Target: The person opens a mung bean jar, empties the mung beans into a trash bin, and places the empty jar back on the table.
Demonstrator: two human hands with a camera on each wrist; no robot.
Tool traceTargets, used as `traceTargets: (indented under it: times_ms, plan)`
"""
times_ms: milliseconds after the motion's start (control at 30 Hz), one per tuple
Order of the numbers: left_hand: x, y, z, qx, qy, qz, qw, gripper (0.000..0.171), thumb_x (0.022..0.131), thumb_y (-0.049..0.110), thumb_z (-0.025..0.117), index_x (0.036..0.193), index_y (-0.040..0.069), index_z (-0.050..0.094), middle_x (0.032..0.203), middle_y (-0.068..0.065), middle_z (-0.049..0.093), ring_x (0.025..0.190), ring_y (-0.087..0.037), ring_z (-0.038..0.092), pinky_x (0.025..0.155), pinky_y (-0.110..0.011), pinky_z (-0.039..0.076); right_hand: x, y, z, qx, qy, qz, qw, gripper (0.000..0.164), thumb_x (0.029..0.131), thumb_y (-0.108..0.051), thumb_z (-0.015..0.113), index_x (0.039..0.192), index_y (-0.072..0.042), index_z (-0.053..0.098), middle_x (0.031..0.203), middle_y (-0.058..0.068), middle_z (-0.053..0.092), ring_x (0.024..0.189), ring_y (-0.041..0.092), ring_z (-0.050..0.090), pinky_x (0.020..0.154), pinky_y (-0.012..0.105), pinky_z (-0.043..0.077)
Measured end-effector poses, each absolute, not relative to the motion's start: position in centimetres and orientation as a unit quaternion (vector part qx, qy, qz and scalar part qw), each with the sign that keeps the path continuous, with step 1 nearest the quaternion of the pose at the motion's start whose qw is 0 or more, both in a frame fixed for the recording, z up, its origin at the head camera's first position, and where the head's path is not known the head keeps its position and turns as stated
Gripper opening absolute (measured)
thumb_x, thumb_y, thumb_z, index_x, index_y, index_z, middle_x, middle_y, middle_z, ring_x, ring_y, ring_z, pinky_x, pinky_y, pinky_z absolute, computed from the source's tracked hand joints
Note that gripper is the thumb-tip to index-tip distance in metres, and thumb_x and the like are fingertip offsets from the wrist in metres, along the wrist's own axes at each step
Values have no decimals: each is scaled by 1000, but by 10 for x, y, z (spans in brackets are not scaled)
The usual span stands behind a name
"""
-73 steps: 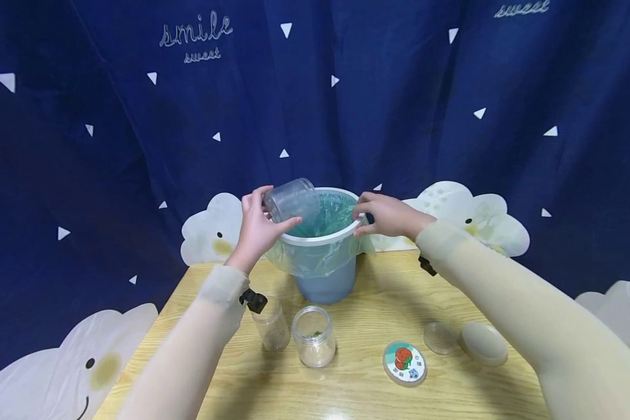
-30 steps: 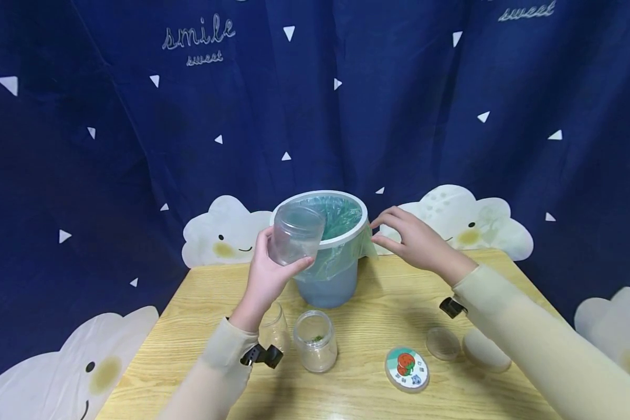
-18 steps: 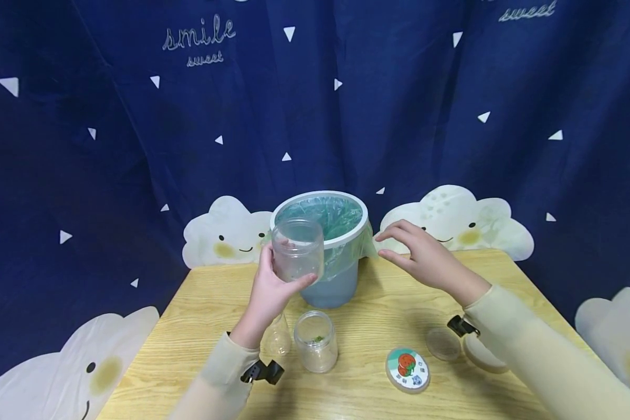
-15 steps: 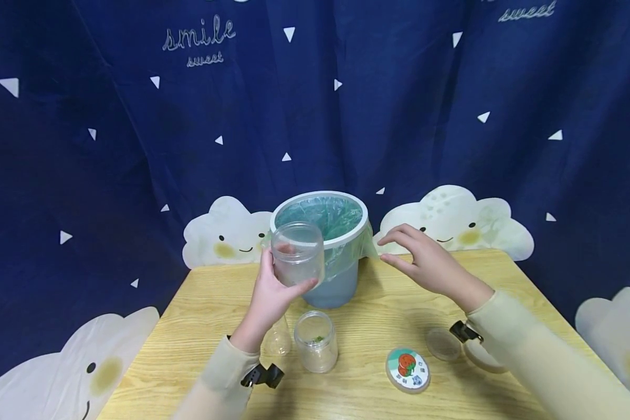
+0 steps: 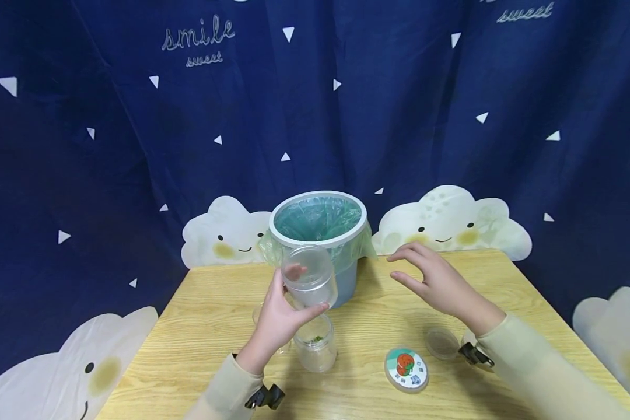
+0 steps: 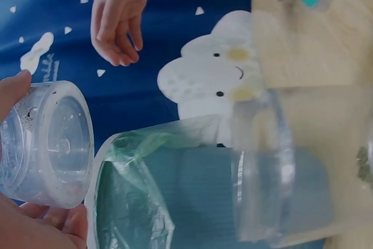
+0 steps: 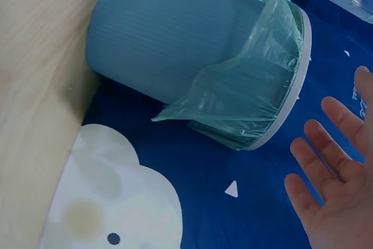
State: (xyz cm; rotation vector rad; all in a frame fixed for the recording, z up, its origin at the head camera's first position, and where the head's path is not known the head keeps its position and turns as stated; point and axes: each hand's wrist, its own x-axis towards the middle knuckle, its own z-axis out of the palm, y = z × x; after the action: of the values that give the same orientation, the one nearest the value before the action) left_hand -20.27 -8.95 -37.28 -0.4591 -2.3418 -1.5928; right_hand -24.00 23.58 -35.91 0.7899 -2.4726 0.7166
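My left hand (image 5: 279,321) grips a clear plastic jar (image 5: 315,286), thumb on its near side and fingers around the far side. The jar is raised in front of the bin, its mouth facing up, and overlaps a second jar (image 5: 317,357) on the table with green bits inside. In the left wrist view, a few dark specks show on the held jar (image 6: 61,144). My right hand (image 5: 446,289) hovers right of the bin, fingers loosely bent and holding nothing. The blue bin (image 5: 348,283) has a white rim and a green bag (image 5: 320,219) lining it.
A third clear jar (image 5: 257,315) stands mostly hidden behind my left hand. On the table's right lie a lid with a tomato label (image 5: 406,371), a clear lid (image 5: 442,343) and another lid partly under my right wrist. A dark blue curtain (image 5: 315,116) hangs behind.
My left hand has brought the jar from tilted over the bin mouth to upright in front of the bin, and lower. My right hand has let go of the bin rim and moved right and nearer.
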Motion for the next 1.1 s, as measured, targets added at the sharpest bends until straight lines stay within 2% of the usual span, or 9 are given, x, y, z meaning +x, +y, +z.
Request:
traceTargets:
  times_ms: [133, 333, 600, 800, 933, 1100]
  plan:
    - [-195, -85, -380, -163, -822, -528, 138, 83, 70, 25, 96, 138, 18, 49, 139, 1, 57, 128, -24, 51, 104, -47, 42, -235, 238, -367, 289, -893, 256, 230, 22, 98, -23, 71, 119, -20, 68, 125, 0, 64, 118, 25, 63, 97, 50, 52]
    - [-183, -76, -394, -192, -827, -512, 130, 87, 66, 28, 98, 137, 21, 50, 137, 8, 59, 131, -21, 52, 111, -50, 42, -230, 242, -378, 281, -896, 255, 230, 22, 99, -24, 71, 120, -19, 68, 125, 1, 64, 119, 26, 62, 98, 52, 52]
    - [-170, -70, -419, -222, -845, -471, 121, 92, 63, 28, 100, 140, 19, 50, 134, 2, 59, 124, -19, 56, 105, -45, 49, -224, 248, -389, 271, -902, 250, 226, 23, 97, -22, 73, 120, -18, 69, 123, 2, 64, 116, 27, 64, 96, 51, 54]
    - [-155, -69, -436, -235, -865, -435, 82, 98, 64, 32, 99, 146, 22, 46, 135, 5, 55, 127, -18, 54, 106, -46, 49, -220, 252, -397, 278, -901, 233, 236, 24, 95, -19, 75, 118, -19, 69, 121, -1, 65, 113, 24, 64, 93, 49, 56]
    - [-148, -68, -444, -238, -877, -415, 50, 97, 65, 34, 98, 146, 25, 46, 133, 7, 57, 123, -16, 57, 104, -44, 50, -218, 255, -402, 283, -900, 226, 242, 25, 93, -17, 78, 117, -18, 70, 118, -3, 65, 111, 21, 65, 92, 48, 57]
    - [-145, -67, -454, -239, -882, -405, 24, 96, 64, 35, 99, 144, 22, 48, 132, 5, 59, 122, -16, 58, 105, -43, 50, -214, 256, -408, 288, -903, 220, 231, 25, 93, -20, 77, 117, -18, 69, 120, -4, 64, 112, 20, 64, 93, 46, 57]
